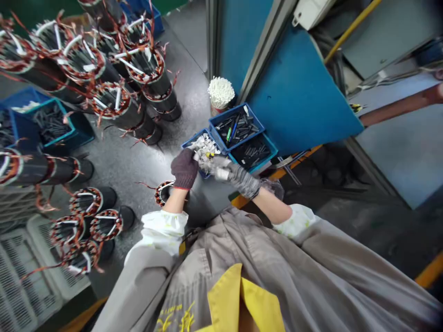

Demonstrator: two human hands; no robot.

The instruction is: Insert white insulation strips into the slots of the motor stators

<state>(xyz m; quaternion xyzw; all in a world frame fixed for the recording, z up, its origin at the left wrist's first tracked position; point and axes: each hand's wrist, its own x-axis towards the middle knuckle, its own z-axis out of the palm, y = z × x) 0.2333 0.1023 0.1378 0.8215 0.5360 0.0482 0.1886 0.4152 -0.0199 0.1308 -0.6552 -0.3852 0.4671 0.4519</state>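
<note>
My left hand [185, 168], in a dark glove with a red cuff, is at the near edge of a blue crate [194, 145] heaped with small white pieces [204, 150]. My right hand [238, 179], in a speckled grey glove, is just to its right, with its fingers closed on a small white piece [223, 174]. A yellow speck shows among the pieces between my hands. Whether my left hand holds anything cannot be seen. A copper-wound motor stator [164, 192] stands just below my left hand.
Several wound stators [114, 108] stand on the grey floor at left. Blue crates of dark bars [236, 127] adjoin the white pieces, with a bundle of white cotton swabs [220, 91] behind them. A blue panel [297, 92] rises at right, and white plastic racks [27, 272] lie at lower left.
</note>
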